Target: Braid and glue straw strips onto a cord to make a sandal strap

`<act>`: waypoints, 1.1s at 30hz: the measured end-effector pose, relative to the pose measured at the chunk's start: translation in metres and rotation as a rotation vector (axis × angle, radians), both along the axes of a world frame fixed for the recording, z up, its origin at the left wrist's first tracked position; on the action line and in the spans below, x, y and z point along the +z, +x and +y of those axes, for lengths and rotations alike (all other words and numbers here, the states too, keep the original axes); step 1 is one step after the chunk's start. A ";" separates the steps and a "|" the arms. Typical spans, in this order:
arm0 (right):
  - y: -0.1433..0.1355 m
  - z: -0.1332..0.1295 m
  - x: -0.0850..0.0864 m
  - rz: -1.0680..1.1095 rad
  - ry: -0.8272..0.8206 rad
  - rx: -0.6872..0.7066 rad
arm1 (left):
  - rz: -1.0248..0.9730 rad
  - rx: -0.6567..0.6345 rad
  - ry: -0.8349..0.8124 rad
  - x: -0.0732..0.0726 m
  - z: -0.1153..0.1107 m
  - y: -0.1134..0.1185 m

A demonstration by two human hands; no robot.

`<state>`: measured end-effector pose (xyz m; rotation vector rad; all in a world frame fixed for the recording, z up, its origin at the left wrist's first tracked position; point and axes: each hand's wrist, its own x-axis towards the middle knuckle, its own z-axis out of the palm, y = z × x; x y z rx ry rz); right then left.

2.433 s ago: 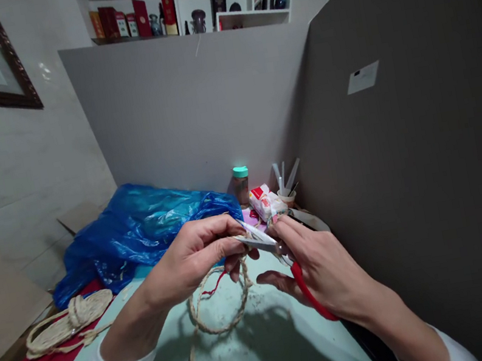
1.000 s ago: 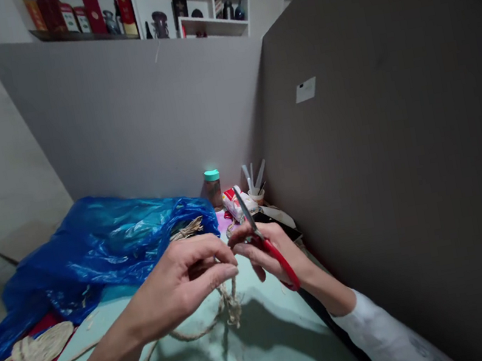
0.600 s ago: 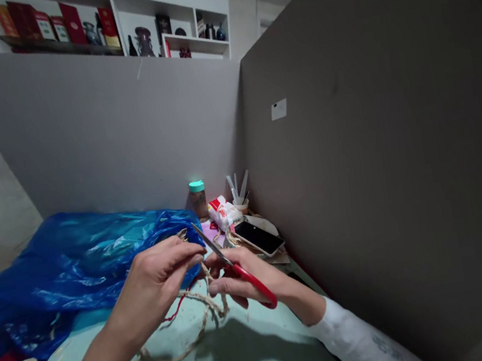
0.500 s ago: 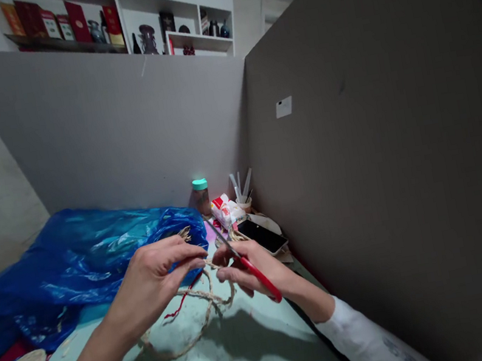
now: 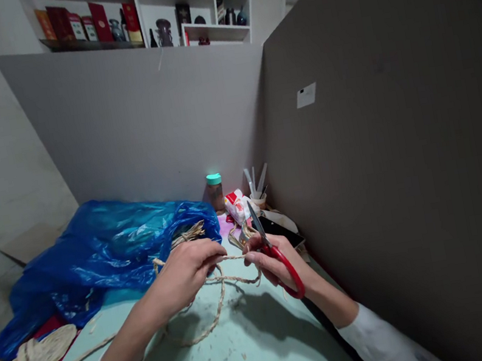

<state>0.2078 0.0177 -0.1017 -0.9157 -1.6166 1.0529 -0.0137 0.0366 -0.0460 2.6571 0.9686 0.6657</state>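
Between my two hands runs a short taut stretch of braided straw cord (image 5: 234,257). My left hand (image 5: 190,269) is closed, pinching the cord between thumb and fingers. The cord's end is pinched by my right hand (image 5: 277,259), which also carries red-handled scissors (image 5: 289,271) in its palm, blades pointing up and away. Below the hands the rest of the cord hangs in loops over the pale green tabletop (image 5: 251,351). Some of the fingers of both hands are hidden behind the palms.
A blue plastic bag (image 5: 108,246) with straw (image 5: 192,233) poking out lies at the left. A woven straw sole (image 5: 44,358) rests at the lower left. Behind my hands stand a green-lidded jar (image 5: 216,192), a white-and-red packet (image 5: 238,205) and a phone-like black slab (image 5: 284,230). Grey partitions (image 5: 156,114) enclose the table.
My hands have moved apart, and the cord between them is now longer and straighter. The scissors have tilted more upright. The view has shifted left.
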 end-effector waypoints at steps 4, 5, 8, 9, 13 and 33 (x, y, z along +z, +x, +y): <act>-0.002 -0.002 0.001 0.039 -0.004 0.000 | 0.004 -0.009 0.024 -0.001 -0.003 0.002; -0.003 -0.004 0.002 0.036 -0.006 0.006 | 0.002 -0.001 0.048 -0.001 -0.004 0.002; -0.005 -0.009 0.006 0.004 -0.005 0.017 | -0.012 0.006 0.144 -0.001 -0.008 0.004; -0.006 -0.010 0.007 0.000 -0.003 0.022 | -0.027 0.005 0.159 -0.001 -0.009 0.004; -0.004 -0.009 0.005 0.010 -0.018 0.019 | -0.149 0.004 0.099 0.002 -0.012 0.004; -0.002 -0.010 0.008 0.168 -0.036 0.007 | -0.447 -0.133 -0.808 0.003 0.002 -0.005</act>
